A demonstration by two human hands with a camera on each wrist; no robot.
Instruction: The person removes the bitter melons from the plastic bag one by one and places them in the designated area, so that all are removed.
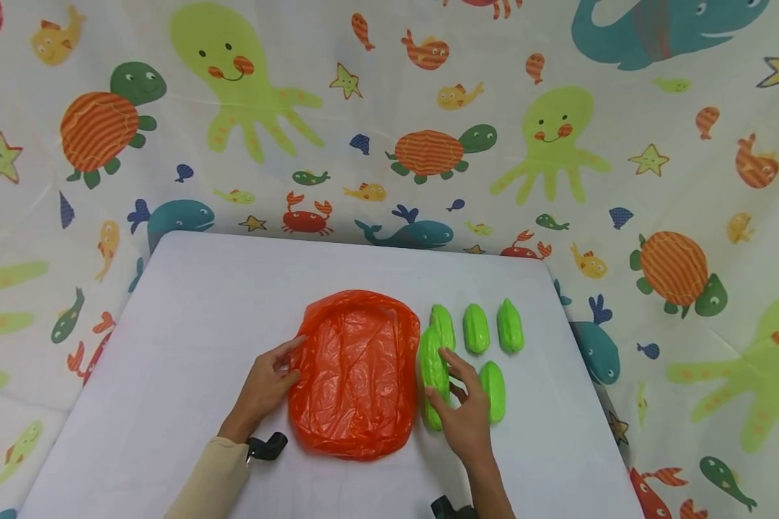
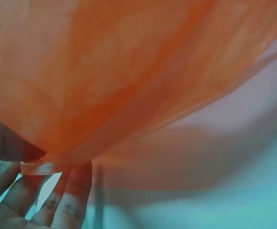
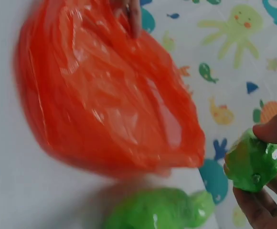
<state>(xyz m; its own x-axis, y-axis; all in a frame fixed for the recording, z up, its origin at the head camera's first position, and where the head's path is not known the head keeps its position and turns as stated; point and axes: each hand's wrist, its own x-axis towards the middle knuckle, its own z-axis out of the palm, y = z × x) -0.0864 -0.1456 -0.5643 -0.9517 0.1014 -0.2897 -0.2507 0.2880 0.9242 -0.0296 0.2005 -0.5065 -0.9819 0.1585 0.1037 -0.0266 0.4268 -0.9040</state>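
Observation:
A red-orange plastic bag (image 1: pixel 353 367) lies spread on the table, its rim rounded and its inside facing up. My left hand (image 1: pixel 266 382) pinches the bag's left rim between thumb and fingers, and the left wrist view shows the thin film (image 2: pixel 100 86) stretching up from them. My right hand (image 1: pixel 467 422) grips a glossy, ridged, cucumber-like green vegetable (image 1: pixel 432 367) just right of the bag. In the right wrist view the end of that green vegetable (image 3: pixel 254 162) shows between thumb and fingers. Another green vegetable (image 3: pixel 153 210) appears below the bag there.
Several similar green vegetables lie to the right: one (image 1: pixel 444 324) partly behind the held one, two in the back row (image 1: pixel 476 328), (image 1: pixel 510 328), and one (image 1: pixel 493 393) beside my right hand. A white-covered table (image 1: pixel 188 324) bears everything, with a sea-animal patterned curtain (image 1: pixel 389 94) behind.

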